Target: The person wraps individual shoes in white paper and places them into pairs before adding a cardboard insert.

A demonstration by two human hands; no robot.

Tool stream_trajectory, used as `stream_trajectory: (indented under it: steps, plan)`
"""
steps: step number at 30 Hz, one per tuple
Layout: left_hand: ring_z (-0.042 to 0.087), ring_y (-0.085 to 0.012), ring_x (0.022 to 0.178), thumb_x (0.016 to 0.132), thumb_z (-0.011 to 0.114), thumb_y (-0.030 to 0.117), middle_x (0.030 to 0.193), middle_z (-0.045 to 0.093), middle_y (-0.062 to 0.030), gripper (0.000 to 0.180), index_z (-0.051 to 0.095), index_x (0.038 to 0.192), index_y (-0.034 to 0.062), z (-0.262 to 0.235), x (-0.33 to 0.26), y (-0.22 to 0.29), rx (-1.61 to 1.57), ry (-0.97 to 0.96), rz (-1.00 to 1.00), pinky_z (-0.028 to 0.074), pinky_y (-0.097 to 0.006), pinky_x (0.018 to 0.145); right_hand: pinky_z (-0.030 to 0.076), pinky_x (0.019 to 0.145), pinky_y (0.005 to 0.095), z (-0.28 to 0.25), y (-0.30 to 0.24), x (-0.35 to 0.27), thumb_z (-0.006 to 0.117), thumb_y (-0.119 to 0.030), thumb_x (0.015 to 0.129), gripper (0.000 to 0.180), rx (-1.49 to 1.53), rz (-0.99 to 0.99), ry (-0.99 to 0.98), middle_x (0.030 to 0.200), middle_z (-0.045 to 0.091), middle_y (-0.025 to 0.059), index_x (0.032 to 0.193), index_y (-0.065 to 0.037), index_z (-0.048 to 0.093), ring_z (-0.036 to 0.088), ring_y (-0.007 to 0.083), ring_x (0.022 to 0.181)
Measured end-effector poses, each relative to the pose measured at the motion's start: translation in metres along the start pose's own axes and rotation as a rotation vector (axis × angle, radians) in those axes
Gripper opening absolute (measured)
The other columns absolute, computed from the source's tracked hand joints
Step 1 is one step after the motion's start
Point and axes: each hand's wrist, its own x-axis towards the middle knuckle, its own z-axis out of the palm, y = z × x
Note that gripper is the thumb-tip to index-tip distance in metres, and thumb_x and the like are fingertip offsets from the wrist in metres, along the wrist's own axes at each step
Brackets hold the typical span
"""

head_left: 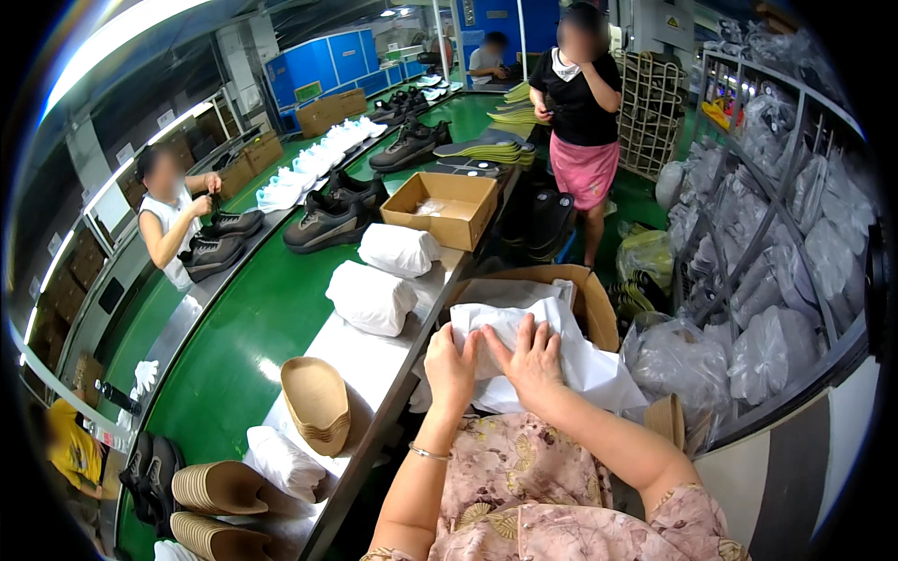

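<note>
A pink floral fabric garment (528,477) is faced by creased white paper (594,376) before a brown cardboard box (601,313). The paper is touched by the spread right hand (531,367) and half-curled left hand (450,366), its grip unclear; light, even pressure is advised.

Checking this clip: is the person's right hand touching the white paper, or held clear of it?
Touching. The head view shows the right hand with its extended fingers lying on the white paper.
</note>
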Motion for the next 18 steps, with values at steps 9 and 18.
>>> stream_trajectory:
  steps: [9, 18]
  plan:
    - [0.054, -0.0076, 0.067, 0.082, 0.054, 0.001, 0.083, 0.062, -0.0043, 0.021, 0.057, 0.101, -0.0049, -0.004, 0.017, -0.039, -0.825, -0.283, -0.271, 0.044, -0.021, 0.059, 0.037, 0.081, 0.0532, -0.001, 0.02, -0.006, 0.056, -0.008, 0.075, 0.077, 0.108, -0.066, -0.026, 0.122, 0.033, 0.0364, 0.141, -0.024, 0.018, 0.044, 0.0477, 0.101]
    - [0.057, -0.0121, 0.071, 0.091, 0.045, 0.007, 0.085, 0.058, -0.0084, 0.017, 0.051, 0.102, -0.0046, -0.011, -0.046, 0.01, -0.704, 0.172, -0.216, 0.048, -0.024, 0.06, 0.035, 0.084, 0.0531, -0.003, 0.015, 0.012, 0.055, -0.008, 0.074, 0.079, 0.11, 0.067, -0.001, 0.126, 0.025, 0.038, 0.142, -0.019, 0.016, 0.039, 0.0518, 0.105]
